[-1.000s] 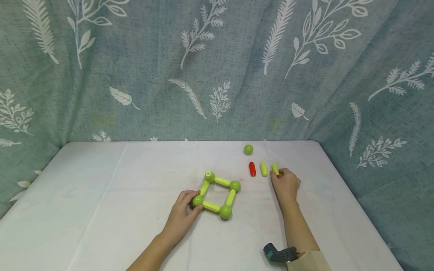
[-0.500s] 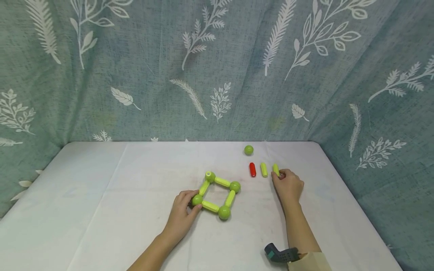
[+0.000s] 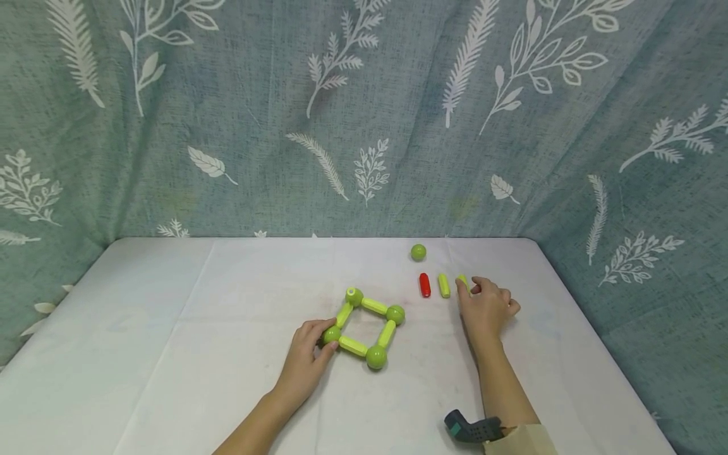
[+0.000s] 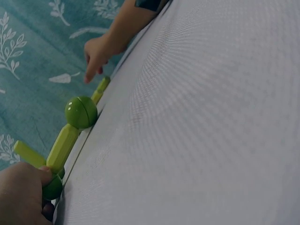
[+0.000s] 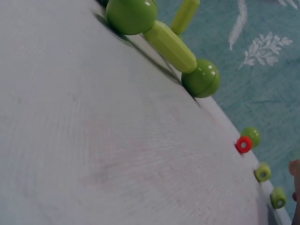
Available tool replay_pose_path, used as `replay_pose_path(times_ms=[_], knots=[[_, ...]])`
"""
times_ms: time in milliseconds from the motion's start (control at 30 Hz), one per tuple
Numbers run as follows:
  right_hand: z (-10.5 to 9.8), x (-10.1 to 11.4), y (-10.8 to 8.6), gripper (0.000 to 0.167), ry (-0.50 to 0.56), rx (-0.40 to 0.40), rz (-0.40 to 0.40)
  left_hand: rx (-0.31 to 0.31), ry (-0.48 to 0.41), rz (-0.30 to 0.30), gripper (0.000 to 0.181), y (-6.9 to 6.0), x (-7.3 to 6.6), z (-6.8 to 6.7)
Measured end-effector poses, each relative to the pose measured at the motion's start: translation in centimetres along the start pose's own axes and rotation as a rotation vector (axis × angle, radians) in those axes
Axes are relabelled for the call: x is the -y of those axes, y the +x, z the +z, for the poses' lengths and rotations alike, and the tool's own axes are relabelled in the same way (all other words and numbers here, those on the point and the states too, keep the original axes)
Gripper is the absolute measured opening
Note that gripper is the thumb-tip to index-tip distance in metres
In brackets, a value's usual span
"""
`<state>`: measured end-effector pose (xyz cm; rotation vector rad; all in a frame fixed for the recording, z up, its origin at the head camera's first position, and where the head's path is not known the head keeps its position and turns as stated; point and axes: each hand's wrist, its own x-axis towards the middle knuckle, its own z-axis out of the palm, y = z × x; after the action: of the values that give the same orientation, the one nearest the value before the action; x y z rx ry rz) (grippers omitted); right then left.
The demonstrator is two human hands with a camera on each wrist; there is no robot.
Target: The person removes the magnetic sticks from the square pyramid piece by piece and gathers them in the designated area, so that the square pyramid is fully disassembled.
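Observation:
In the head view a square frame of yellow-green rods (image 3: 354,346) and green balls (image 3: 376,357) lies on the table. A short rod (image 5: 186,14) stands up from its far left ball (image 3: 355,297). My left hand (image 3: 304,357) grips the left corner ball (image 3: 332,335) between thumb and fingers. Over at the right, my right hand (image 3: 486,309) hovers by a loose yellow-green rod (image 5: 278,198), thumb and index finger spread apart. That rod is partly hidden by the fingers in the head view; in the right wrist view it rests on the table.
Left of the right hand lie another yellow-green rod (image 3: 443,285) and a red rod (image 3: 424,285), side by side. A single green ball (image 3: 418,253) sits near the table's back edge. A leaf-patterned curtain (image 3: 256,126) hangs behind the white table (image 3: 142,404).
My right hand's fingers have let go of the loose rod, lifting and parting after pinching it. My left hand stays on its ball; the frame shows hardly any movement.

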<state>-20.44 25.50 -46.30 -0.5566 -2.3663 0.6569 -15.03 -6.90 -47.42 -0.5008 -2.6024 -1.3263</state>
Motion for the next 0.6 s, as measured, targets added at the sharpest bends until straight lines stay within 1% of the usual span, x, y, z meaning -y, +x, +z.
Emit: replay_pose_path(times_ms=[33,100,267,333,367,433,533,600], knots=[[-0.1,0.3,-0.1,0.036,0.019,-0.012,-0.029,0.005,-0.003,-0.002,0.039,0.0,0.0,0.0],[-0.3,1.0,-0.4,0.032,0.062,-0.028,-0.118,0.014,-0.008,-0.007,0.038,0.1,-0.1,-0.1],[0.0,2.4,-1.3,0.02,0.186,-0.081,-0.41,0.043,0.001,-0.027,0.036,0.1,-0.1,0.0],[0.2,2.8,-1.6,0.017,0.242,-0.071,-0.502,0.049,0.011,-0.031,0.036,0.1,-0.1,0.0],[0.3,3.0,-1.8,0.016,0.279,-0.039,-0.533,0.051,0.014,-0.031,0.035,0.1,-0.1,0.0],[0.5,3.3,-2.1,0.017,0.374,0.066,-0.581,0.049,0.016,-0.03,0.035,0.1,-0.1,0.0],[0.5,3.6,-2.6,0.02,0.524,0.31,-0.612,0.044,0.018,-0.02,0.034,0.0,-0.1,0.0],[0.4,3.7,-2.8,0.022,0.603,0.48,-0.603,0.042,0.017,-0.012,0.034,0.0,-0.1,0.0]])
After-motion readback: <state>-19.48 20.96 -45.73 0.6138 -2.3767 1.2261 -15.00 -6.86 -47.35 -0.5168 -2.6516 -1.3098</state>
